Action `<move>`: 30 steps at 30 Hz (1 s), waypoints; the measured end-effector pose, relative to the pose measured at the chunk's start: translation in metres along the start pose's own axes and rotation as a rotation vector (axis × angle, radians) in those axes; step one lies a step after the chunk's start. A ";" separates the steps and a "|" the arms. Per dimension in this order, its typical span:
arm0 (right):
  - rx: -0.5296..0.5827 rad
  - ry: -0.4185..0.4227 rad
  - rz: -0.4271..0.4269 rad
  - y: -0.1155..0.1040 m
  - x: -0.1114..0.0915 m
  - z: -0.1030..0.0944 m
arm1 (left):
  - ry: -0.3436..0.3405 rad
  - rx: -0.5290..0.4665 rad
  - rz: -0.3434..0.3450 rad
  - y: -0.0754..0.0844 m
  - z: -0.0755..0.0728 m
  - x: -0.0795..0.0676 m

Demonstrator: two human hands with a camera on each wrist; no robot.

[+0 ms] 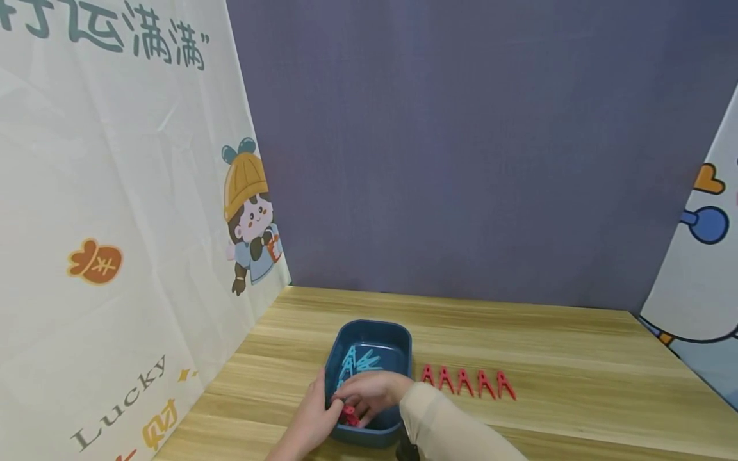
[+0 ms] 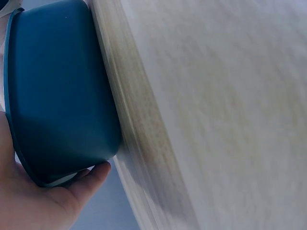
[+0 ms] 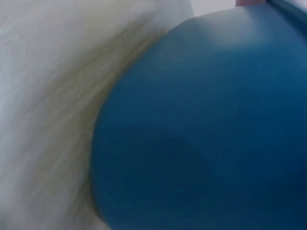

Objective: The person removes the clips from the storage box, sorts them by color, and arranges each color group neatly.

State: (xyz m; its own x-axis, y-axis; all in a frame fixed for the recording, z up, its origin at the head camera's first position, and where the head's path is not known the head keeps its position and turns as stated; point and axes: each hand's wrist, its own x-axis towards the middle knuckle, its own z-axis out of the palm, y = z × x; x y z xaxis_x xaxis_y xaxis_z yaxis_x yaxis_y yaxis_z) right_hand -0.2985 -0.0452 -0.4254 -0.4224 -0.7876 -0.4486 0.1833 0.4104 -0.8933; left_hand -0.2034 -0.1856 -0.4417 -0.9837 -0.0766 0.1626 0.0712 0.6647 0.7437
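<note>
A dark blue plastic box (image 1: 403, 358) stands on the table with light blue clothespins (image 1: 366, 362) inside. My left hand (image 1: 311, 413) holds the box at its near left side, its thumb at the rim; the left wrist view shows the fingers against the outer wall (image 2: 57, 96). My right hand (image 1: 377, 392) reaches over the right rim into the box, fingers curled about a red clothespin (image 1: 350, 416) in the near left part. How many red ones lie there is hidden. The right wrist view shows mainly the box's outer wall (image 3: 192, 120).
Several red clothespins (image 1: 464, 381) lie in a row on the wooden table (image 1: 565, 358), right of the box. A printed white sheet (image 1: 144, 192) hangs at the left, a dark curtain (image 1: 450, 147) behind. Another printed sheet (image 1: 686, 269) is at the right.
</note>
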 end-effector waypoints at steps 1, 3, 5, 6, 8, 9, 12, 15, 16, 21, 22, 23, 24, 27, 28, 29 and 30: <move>0.012 0.001 -0.008 0.000 -0.001 -0.002 | -0.002 -0.001 -0.002 0.000 0.000 0.000; 0.036 0.007 -0.028 0.001 -0.003 -0.005 | -0.008 -0.004 -0.009 -0.001 0.000 0.001; 0.058 0.016 -0.044 0.002 -0.006 -0.008 | -0.013 -0.005 -0.015 -0.001 0.000 0.001; 0.071 0.020 -0.049 0.002 -0.007 -0.009 | -0.014 -0.001 -0.013 -0.001 0.000 0.001; 0.084 0.025 -0.061 0.001 -0.009 -0.011 | -0.016 0.003 -0.017 0.000 0.000 0.001; 0.092 0.026 -0.066 0.001 -0.010 -0.012 | -0.016 0.004 -0.018 0.000 0.000 0.001; 0.112 0.023 -0.085 -0.001 -0.013 -0.015 | -0.013 0.008 -0.024 0.002 0.000 0.000; 0.131 0.017 -0.119 -0.002 -0.017 -0.017 | -0.014 0.007 -0.040 0.002 0.000 0.001; 0.133 0.014 -0.136 -0.002 -0.018 -0.018 | -0.017 0.008 -0.046 0.002 0.000 0.001; 0.142 0.002 -0.215 -0.001 -0.024 -0.022 | -0.034 0.005 -0.076 0.002 0.001 0.003; 0.144 0.003 -0.224 -0.001 -0.025 -0.023 | -0.035 0.005 -0.079 0.002 0.001 0.003; 0.148 0.005 -0.231 -0.001 -0.026 -0.024 | -0.034 0.007 -0.083 0.002 0.001 0.003; 0.155 0.007 -0.235 -0.002 -0.027 -0.024 | -0.034 0.006 -0.086 0.002 0.001 0.003; 0.178 0.010 -0.241 -0.003 -0.031 -0.026 | -0.024 0.011 -0.082 0.003 0.002 0.002; 0.185 0.010 -0.243 -0.004 -0.033 -0.026 | -0.021 0.013 -0.079 0.003 0.002 0.002; 0.192 0.010 -0.249 -0.005 -0.034 -0.026 | -0.018 0.013 -0.078 0.003 0.002 0.002; 0.202 0.011 -0.250 -0.005 -0.035 -0.027 | -0.015 0.014 -0.076 0.002 0.003 0.002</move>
State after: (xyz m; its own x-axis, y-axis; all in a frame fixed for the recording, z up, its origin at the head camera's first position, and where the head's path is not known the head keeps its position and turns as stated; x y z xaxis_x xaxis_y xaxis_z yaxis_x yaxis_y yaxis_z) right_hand -0.3083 -0.0072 -0.4044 -0.4859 -0.8470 -0.2155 0.2451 0.1046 -0.9638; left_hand -0.2057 -0.1822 -0.4413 -0.9885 -0.1165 0.0960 -0.0063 0.6676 0.7445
